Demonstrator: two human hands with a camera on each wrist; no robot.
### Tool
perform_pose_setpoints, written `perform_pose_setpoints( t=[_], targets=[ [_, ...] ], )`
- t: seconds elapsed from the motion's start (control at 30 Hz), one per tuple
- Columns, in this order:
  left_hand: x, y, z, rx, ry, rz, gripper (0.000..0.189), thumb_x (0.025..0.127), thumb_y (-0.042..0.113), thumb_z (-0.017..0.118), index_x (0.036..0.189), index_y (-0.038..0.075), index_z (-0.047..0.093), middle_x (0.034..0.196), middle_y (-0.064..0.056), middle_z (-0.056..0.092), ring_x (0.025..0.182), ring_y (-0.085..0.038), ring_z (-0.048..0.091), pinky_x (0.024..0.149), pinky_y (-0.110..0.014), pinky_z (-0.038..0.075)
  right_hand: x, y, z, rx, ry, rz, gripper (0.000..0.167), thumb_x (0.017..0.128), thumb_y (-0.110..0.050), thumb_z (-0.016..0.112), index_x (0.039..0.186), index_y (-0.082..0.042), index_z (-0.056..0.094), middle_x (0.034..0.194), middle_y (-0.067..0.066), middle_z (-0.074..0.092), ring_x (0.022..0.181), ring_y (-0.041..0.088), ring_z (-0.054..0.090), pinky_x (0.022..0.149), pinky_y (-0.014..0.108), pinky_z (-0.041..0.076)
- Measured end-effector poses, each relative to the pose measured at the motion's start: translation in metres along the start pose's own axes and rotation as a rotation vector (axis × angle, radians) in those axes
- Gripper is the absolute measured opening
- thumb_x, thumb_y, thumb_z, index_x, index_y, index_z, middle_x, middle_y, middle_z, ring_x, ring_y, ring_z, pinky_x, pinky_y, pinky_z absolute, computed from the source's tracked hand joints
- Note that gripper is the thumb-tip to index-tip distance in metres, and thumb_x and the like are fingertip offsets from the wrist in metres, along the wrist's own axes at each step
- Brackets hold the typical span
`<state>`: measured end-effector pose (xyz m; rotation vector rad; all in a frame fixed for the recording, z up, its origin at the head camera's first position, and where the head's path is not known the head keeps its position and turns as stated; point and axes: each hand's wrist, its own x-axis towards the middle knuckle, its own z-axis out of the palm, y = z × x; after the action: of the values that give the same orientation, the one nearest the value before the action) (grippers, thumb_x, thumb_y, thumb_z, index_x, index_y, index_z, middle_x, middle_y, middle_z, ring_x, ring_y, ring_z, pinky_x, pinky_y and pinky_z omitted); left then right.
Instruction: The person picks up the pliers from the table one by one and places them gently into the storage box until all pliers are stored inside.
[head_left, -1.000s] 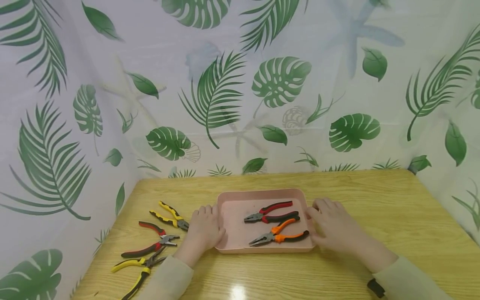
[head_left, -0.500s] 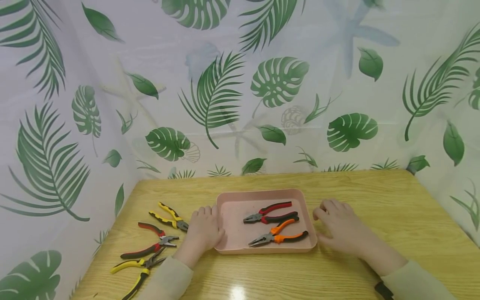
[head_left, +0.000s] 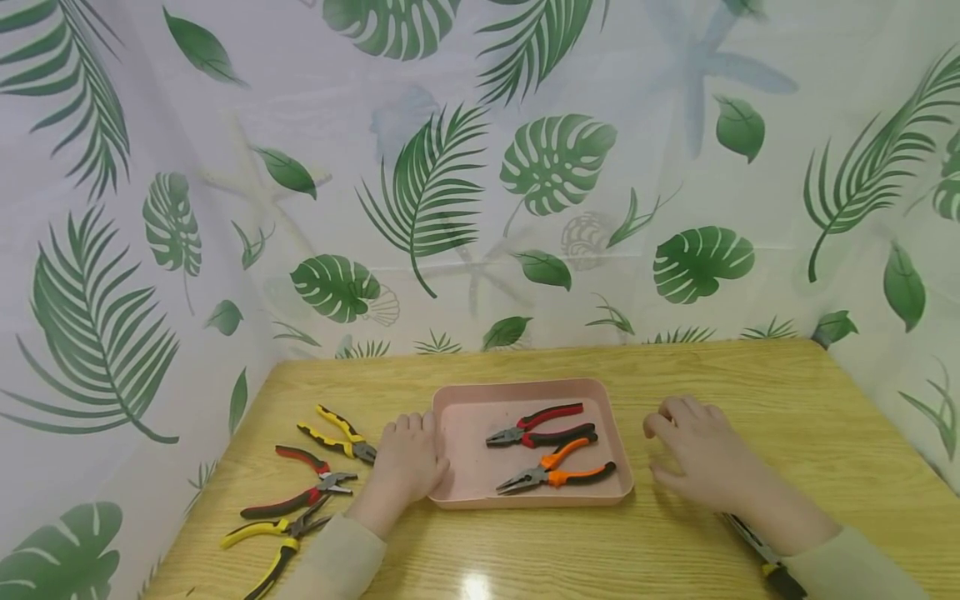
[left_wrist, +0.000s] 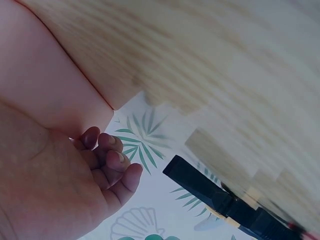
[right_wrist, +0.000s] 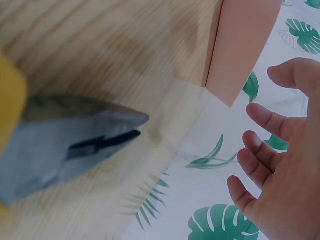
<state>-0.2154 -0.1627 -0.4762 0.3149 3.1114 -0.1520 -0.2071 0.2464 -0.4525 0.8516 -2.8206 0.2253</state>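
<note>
The left hand (head_left: 408, 458) holds the left edge of a pink tray (head_left: 525, 502), its thumb over the rim. In the left wrist view its fingers curl beside the tray's wall (left_wrist: 55, 65). In the tray lie red-and-black pliers (head_left: 536, 435) and orange-and-black long-nose pliers (head_left: 555, 476). To the right of the tray, apart from it, the right hand (head_left: 697, 454) hovers with loosely bent fingers and nothing in them. Yellow-and-black pliers (head_left: 753, 540) lie under the right forearm, partly hidden by it; their grey nose (right_wrist: 75, 145) fills the left of the right wrist view.
Left of the left hand, yellow-and-black pliers (head_left: 341, 433), red-and-black pliers (head_left: 311, 483) and another yellow-and-black pair (head_left: 281, 533) lie spread on the wooden table (head_left: 555, 558). A leaf-printed cloth (head_left: 480, 208) stands behind and beside the table.
The right hand has left the tray's right edge and moved to the right. More of the pliers under its forearm shows. The left hand has stayed at the tray.
</note>
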Motion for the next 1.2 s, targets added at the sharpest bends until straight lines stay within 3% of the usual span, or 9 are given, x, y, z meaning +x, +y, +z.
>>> perform_pose_setpoints(
  t=[1.2],
  targets=[
    [0.001, -0.001, 0.002, -0.003, 0.004, 0.000, 0.046, 0.097, 0.039, 0.063, 0.121, 0.002, 0.053, 0.104, -0.014, 0.060, 0.096, -0.028, 0.057, 0.091, -0.046, 0.050, -0.035, 0.021, -0.006, -0.027, -0.011, 0.064, 0.028, 0.086, -0.032, 0.082, 0.103, -0.020, 0.063, 0.102, -0.002, 0.053, 0.094, 0.021, 0.048, 0.075, 0.041, 0.037]
  ],
)
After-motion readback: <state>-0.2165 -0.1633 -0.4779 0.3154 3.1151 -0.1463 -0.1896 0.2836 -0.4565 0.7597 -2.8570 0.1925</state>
